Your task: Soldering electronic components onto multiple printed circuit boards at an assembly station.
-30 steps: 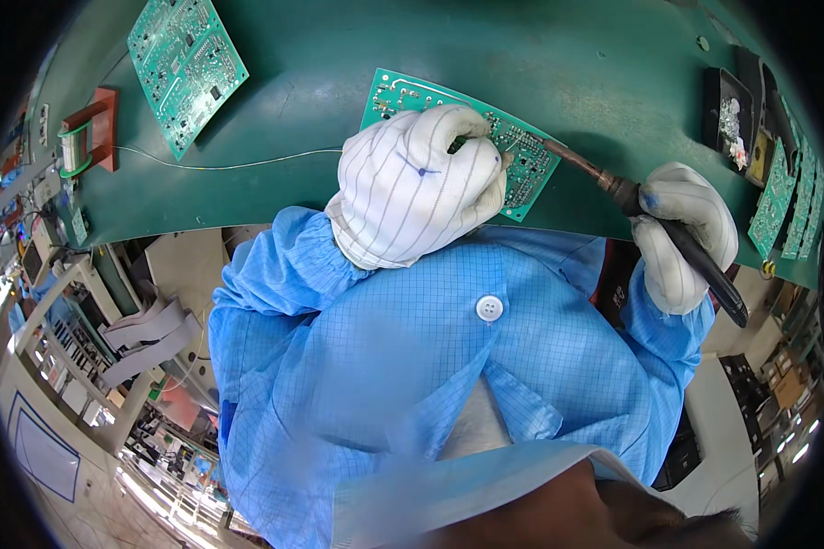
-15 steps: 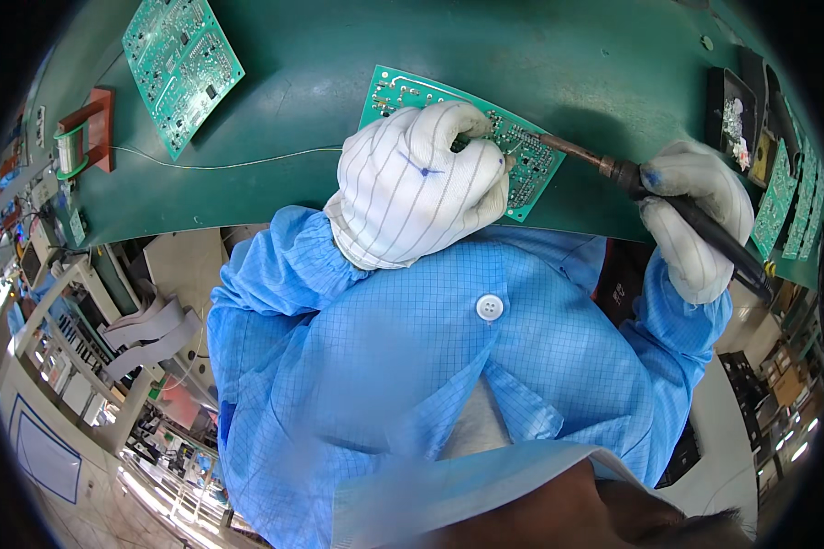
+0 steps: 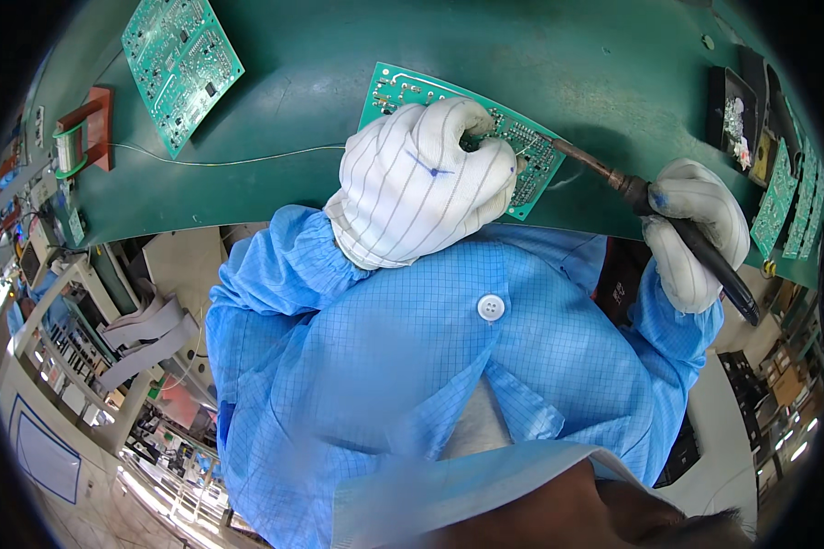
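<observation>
A green circuit board [image 3: 545, 169] lies near the bench's front edge, partly hidden under my left hand [image 3: 421, 178]. That hand, in a white striped glove, is closed with thumb and forefinger pinched. Thin solder wire [image 3: 238, 163] runs into it from a spool [image 3: 69, 151] on a reddish-brown stand; a short end shows past the fingertips over the board. My gloved right hand [image 3: 696, 233] grips a soldering iron [image 3: 696, 247] by its black handle. The iron's brown tip points left and meets or hovers over the board's right edge; contact cannot be made out. A wisp of smoke hangs beside it.
Another green circuit board [image 3: 183, 73] lies at the far left. On the right sit a black tray [image 3: 732, 114] with whitish bits and several narrow green boards [image 3: 778, 201]. The green bench mat [image 3: 320, 55] ends just in front of my body.
The soldering iron and my right hand have shifted slightly, with the tip a little to the right and lower. My left hand has moved slightly right, still pinched over the board.
</observation>
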Available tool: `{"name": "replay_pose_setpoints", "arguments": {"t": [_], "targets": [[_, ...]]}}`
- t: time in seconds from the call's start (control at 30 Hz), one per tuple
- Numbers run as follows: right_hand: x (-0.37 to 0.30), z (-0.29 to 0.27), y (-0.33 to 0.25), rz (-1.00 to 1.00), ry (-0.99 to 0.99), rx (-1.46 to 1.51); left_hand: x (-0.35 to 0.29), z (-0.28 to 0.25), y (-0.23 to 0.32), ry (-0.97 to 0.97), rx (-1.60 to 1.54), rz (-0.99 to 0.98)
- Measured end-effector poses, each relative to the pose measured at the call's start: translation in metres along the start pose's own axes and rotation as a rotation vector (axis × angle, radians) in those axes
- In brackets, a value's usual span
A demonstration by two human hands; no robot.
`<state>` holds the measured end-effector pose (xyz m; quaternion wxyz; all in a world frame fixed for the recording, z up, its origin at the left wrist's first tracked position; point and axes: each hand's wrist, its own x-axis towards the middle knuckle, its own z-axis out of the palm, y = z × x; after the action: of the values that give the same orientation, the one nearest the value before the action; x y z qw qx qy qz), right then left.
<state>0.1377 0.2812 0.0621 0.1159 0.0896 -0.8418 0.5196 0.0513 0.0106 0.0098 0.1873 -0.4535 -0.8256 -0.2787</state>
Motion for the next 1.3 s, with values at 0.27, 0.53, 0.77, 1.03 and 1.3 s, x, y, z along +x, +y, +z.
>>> {"name": "replay_pose_setpoints", "arguments": {"t": [0.27, 0.53, 0.77, 1.03, 1.3], "targets": [[0.005, -0.003, -0.003, 0.051, -0.03, 0.004, 0.0, -0.001, 0.002, -0.02, 0.049, -0.002], [-0.002, -0.004, -0.005, -0.077, 0.023, -0.043, 0.003, -0.007, 0.003, -0.044, -0.006, -0.021], [-0.044, -0.004, 0.026, -0.129, 0.642, -0.337, 0.004, -0.007, 0.003, -0.046, -0.008, -0.023], [-0.072, -0.051, 0.053, 0.076, 1.064, -0.415, 0.006, -0.058, -0.02, -0.153, -0.068, 0.108], [-0.027, -0.123, 0.079, 0.412, 1.005, -0.265, -0.008, -0.052, -0.055, -0.36, 0.108, 0.327]]}}
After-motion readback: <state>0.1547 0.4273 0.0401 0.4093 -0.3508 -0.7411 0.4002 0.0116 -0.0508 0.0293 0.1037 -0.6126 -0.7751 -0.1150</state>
